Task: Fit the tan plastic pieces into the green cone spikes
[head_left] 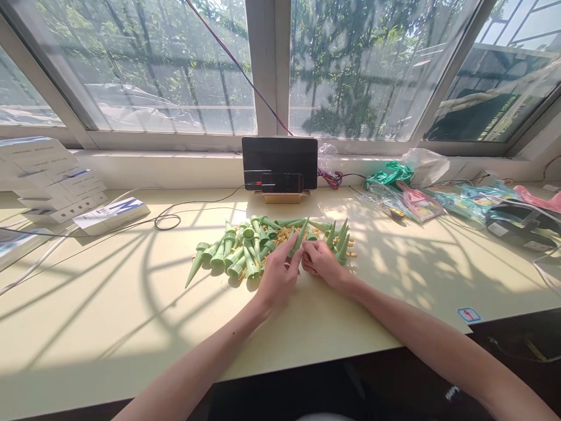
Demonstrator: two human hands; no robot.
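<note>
My left hand is closed around a green plastic cone spike, its tip pointing up and away. Close beside the cone's lower end, my right hand has its fingers curled in a pinch; what they hold, if anything, is hidden. To the left of my hands lies a heap of similar green cones, many on their sides with open ends showing. Several more cones stand point up to the right. Small tan peg-like pieces are scattered among them, partly covered by my hands.
A black tablet leans on a stand behind the heap, a phone in front of it. White boxes are stacked at left, with a cable nearby. Plastic bags and a black case lie at right.
</note>
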